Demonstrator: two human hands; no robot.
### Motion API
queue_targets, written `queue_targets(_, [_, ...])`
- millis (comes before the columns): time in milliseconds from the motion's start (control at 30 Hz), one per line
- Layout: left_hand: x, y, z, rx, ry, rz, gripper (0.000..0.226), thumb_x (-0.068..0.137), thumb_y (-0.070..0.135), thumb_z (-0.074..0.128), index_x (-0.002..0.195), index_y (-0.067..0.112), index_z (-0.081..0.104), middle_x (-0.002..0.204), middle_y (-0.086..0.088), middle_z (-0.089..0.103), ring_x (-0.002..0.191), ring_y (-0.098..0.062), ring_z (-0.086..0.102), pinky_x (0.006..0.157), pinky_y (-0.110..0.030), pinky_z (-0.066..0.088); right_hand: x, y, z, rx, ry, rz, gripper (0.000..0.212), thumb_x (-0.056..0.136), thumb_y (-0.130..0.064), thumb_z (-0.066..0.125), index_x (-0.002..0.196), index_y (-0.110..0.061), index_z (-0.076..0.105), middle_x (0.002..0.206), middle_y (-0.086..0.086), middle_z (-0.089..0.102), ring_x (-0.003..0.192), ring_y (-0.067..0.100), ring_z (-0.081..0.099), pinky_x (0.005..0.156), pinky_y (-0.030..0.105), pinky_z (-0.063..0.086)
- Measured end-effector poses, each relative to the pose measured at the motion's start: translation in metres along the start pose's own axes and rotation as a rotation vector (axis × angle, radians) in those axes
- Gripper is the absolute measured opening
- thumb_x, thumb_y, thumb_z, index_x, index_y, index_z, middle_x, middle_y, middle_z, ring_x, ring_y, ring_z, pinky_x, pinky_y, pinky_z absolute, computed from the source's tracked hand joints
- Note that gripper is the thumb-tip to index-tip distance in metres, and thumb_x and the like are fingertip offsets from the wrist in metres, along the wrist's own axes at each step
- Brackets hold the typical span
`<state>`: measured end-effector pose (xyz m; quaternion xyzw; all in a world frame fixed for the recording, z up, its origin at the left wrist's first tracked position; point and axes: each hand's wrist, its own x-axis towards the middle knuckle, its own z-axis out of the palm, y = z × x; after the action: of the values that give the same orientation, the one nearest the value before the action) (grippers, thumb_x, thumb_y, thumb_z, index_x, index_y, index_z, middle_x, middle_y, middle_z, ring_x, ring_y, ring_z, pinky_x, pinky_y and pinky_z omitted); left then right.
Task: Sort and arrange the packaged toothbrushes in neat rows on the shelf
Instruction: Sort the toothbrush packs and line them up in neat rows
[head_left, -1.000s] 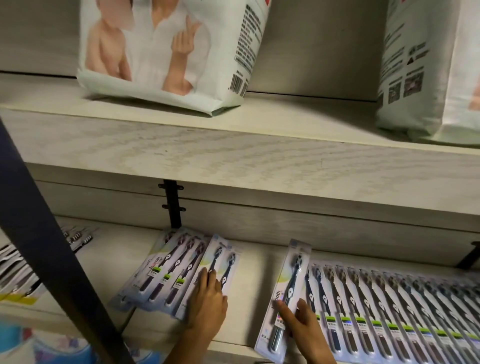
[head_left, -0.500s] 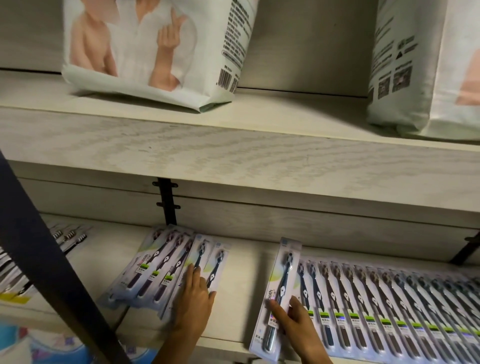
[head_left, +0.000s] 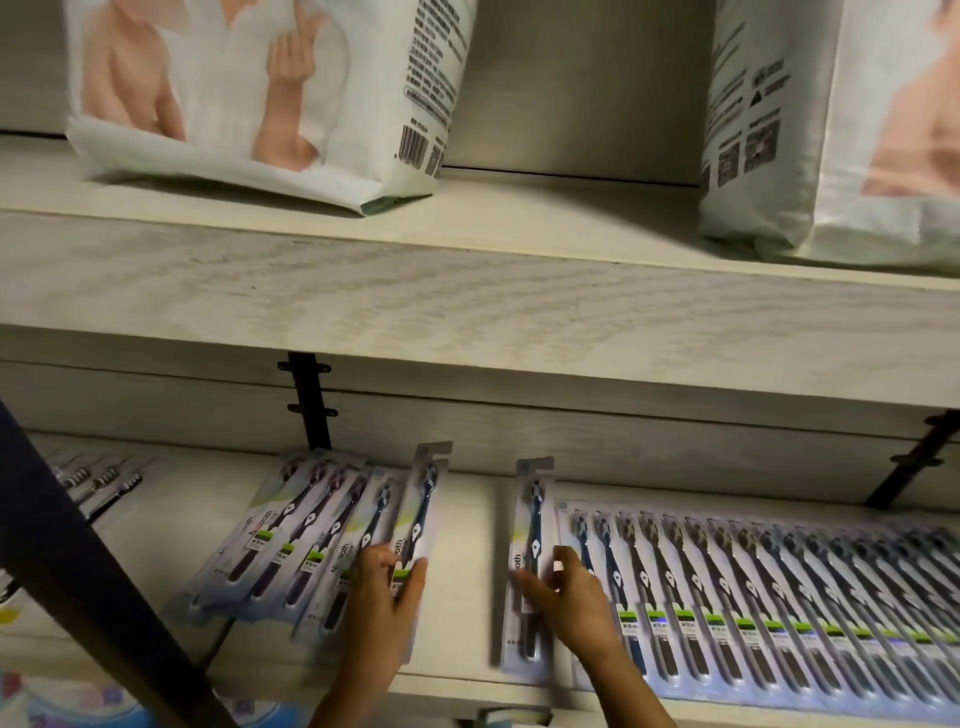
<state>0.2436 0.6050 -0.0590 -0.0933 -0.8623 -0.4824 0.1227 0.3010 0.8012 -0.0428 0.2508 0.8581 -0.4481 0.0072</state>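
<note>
Risk on the shelf (head_left: 467, 525): the skewed fan (head_left: 291, 545) of packs beneath the left hand (head_left: 384, 608) reaches toward the front edge, and a nudge from the wrist might push some off, while the end pack (head_left: 532, 519) could ride up over the row (head_left: 753, 582) beside the right hand (head_left: 576, 608). The left hand curls round the lower end of a raised pack (head_left: 425, 499) at the fan's right side. The right hand pinches the end pack's lower half, thumb across its front, at the row's left end.

A shop: wooden display shelves (head_left: 467, 312) carry rows of identical packaged toothbrushes (head_left: 753, 587) and large barcoded packs (head_left: 260, 104) above.
</note>
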Motion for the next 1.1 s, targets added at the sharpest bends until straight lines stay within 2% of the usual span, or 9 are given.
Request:
queue_targets(167, [-0.002, -0.012, 0.002, -0.016, -0.033, 0.057, 0.033, 0.075, 0.011, 0.075, 0.087, 0.015, 0.044, 0.080, -0.004, 0.052, 0.067, -0.011, 0.054, 0.057, -0.011, 0.040, 0.011, 0.006, 0.007, -0.351, 0.126, 0.059, 0.026, 0.094, -0.035, 0.050, 0.110, -0.014, 0.051, 0.101, 0.006, 0.067, 0.090, 0.021, 0.067, 0.083, 0.036, 0.055])
queue_targets(300, [-0.001, -0.026, 0.005, -0.018, -0.045, 0.138, 0.036, 0.075, 0.027, 0.076, 0.085, 0.021, 0.042, 0.082, -0.003, 0.051, 0.069, -0.022, 0.057, 0.061, -0.030, 0.047, 0.009, 0.009, 0.008, -0.474, 0.166, 0.106, 0.030, 0.098, -0.028, 0.041, 0.120, -0.009, 0.048, 0.118, 0.009, 0.062, 0.105, 0.021, 0.063, 0.090, 0.031, 0.052])
queue_targets(433, [0.002, -0.028, 0.005, 0.007, -0.093, 0.169, 0.036, 0.074, 0.048, 0.062, 0.085, 0.017, 0.047, 0.088, -0.007, 0.057, 0.074, -0.016, 0.058, 0.063, -0.021, 0.047, 0.003, 0.011, 0.013, -0.542, 0.199, 0.140, 0.038, 0.099, -0.028, 0.039, 0.130, -0.007, 0.042, 0.136, 0.012, 0.042, 0.113, 0.022, 0.057, 0.093, 0.029, 0.050])
queue_targets(567, [0.003, -0.023, 0.004, -0.004, -0.084, 0.216, 0.034, 0.069, 0.024, 0.080, 0.081, 0.005, 0.054, 0.082, -0.003, 0.053, 0.067, -0.013, 0.055, 0.062, -0.009, 0.039, -0.003, 0.014, 0.022, -0.568, 0.277, 0.160, 0.037, 0.098, -0.023, 0.040, 0.133, -0.010, 0.039, 0.142, 0.011, 0.030, 0.108, 0.020, 0.059, 0.090, 0.028, 0.052])
queue_targets(633, [0.002, -0.021, 0.005, -0.028, -0.090, 0.223, 0.036, 0.072, 0.036, 0.070, 0.079, 0.005, 0.055, 0.081, 0.002, 0.048, 0.064, -0.008, 0.053, 0.063, -0.012, 0.038, -0.005, 0.015, 0.023, -0.565, 0.301, 0.154, 0.036, 0.098, -0.019, 0.042, 0.133, -0.012, 0.040, 0.144, 0.011, 0.027, 0.107, 0.018, 0.059, 0.089, 0.027, 0.052])
queue_targets(833, [-0.005, -0.026, 0.014, -0.102, -0.085, 0.169, 0.029, 0.069, 0.053, 0.051, 0.085, 0.035, 0.035, 0.082, 0.001, 0.051, 0.066, -0.017, 0.056, 0.062, -0.020, 0.039, -0.006, 0.019, 0.017, -0.578, 0.308, 0.127, 0.033, 0.097, -0.014, 0.044, 0.130, -0.017, 0.045, 0.136, 0.006, 0.038, 0.106, 0.018, 0.059, 0.089, 0.028, 0.052])
queue_targets(900, [-0.008, -0.018, 0.012, -0.115, -0.071, 0.163, 0.033, 0.070, 0.048, 0.060, 0.086, 0.040, 0.031, 0.077, 0.001, 0.048, 0.061, -0.010, 0.048, 0.061, -0.014, 0.037, -0.005, 0.021, 0.014, -0.584, 0.309, 0.126, 0.031, 0.098, -0.017, 0.044, 0.128, -0.018, 0.048, 0.135, 0.006, 0.039, 0.105, 0.019, 0.060, 0.089, 0.028, 0.053])
queue_targets(1000, [-0.010, -0.012, 0.016, -0.163, -0.109, 0.074, 0.049, 0.065, 0.008, 0.083, 0.089, 0.018, 0.041, 0.079, -0.007, 0.049, 0.065, -0.019, 0.048, 0.063, 0.000, 0.035, -0.006, 0.022, 0.008, -0.570, 0.291, 0.144, 0.029, 0.097, -0.019, 0.045, 0.126, -0.018, 0.049, 0.137, 0.007, 0.037, 0.105, 0.019, 0.060, 0.089, 0.029, 0.053])
queue_targets(1100, [-0.012, -0.005, 0.021, -0.222, -0.186, -0.060, 0.050, 0.067, 0.004, 0.080, 0.097, 0.011, 0.040, 0.093, -0.015, 0.052, 0.077, -0.026, 0.052, 0.060, -0.008, 0.040, -0.006, 0.021, 0.002, -0.582, 0.288, 0.136, 0.029, 0.097, -0.023, 0.046, 0.126, -0.018, 0.049, 0.136, 0.007, 0.036, 0.105, 0.018, 0.060, 0.088, 0.029, 0.054])
